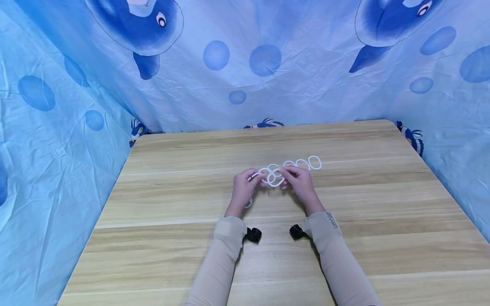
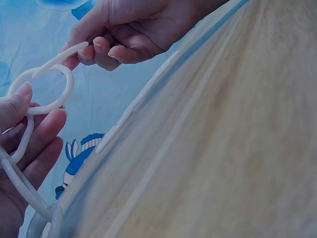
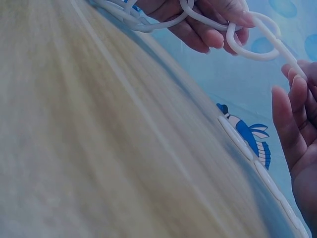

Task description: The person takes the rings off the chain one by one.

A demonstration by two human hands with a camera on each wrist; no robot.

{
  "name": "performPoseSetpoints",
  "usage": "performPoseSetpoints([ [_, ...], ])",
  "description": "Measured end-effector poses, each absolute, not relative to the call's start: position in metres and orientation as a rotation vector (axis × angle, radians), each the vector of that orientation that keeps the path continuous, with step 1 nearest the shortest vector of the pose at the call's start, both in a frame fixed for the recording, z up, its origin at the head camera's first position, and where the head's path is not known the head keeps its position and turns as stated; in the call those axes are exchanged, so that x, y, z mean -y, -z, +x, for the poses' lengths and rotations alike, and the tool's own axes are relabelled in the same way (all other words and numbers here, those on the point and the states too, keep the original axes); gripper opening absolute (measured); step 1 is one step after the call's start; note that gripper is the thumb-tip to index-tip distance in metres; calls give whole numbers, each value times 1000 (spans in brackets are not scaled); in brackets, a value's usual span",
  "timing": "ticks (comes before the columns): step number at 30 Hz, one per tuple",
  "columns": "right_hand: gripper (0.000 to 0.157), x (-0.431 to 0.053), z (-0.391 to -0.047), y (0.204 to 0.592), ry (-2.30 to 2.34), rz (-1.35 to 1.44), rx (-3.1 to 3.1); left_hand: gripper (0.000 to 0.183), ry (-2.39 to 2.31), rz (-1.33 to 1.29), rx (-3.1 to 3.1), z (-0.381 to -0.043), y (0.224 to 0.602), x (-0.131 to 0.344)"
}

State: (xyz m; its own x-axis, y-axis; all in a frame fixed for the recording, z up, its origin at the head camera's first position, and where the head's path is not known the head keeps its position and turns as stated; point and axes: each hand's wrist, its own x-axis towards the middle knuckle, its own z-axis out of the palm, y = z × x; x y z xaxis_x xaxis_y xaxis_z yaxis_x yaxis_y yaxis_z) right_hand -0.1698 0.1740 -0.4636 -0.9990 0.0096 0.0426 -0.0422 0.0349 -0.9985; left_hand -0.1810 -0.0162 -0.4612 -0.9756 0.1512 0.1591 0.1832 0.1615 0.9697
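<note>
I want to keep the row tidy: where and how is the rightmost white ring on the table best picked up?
Probably best to pinch the white ring by its right outer rim, coming from above and the right. It lies flat on the table, and a neighbouring ring sits close on its left.

Small dk lettering (image 1: 331,220) on R sleeve cuff (image 1: 320,225), running sideways, looks approx. like "Less", w/ the rest too tiny/blurry to read.

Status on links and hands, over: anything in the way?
Left hand holds chain. Right hand pinches a link crossing it. Other links on table. No obstruction seen between hands.
</note>
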Motion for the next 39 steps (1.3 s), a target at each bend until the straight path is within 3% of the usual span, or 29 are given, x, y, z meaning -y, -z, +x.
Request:
performPoseSetpoints([
  [39,30,-175,-169,463,-2198,-72,2157,19,2090,-276,2260,-180,459,18],
])
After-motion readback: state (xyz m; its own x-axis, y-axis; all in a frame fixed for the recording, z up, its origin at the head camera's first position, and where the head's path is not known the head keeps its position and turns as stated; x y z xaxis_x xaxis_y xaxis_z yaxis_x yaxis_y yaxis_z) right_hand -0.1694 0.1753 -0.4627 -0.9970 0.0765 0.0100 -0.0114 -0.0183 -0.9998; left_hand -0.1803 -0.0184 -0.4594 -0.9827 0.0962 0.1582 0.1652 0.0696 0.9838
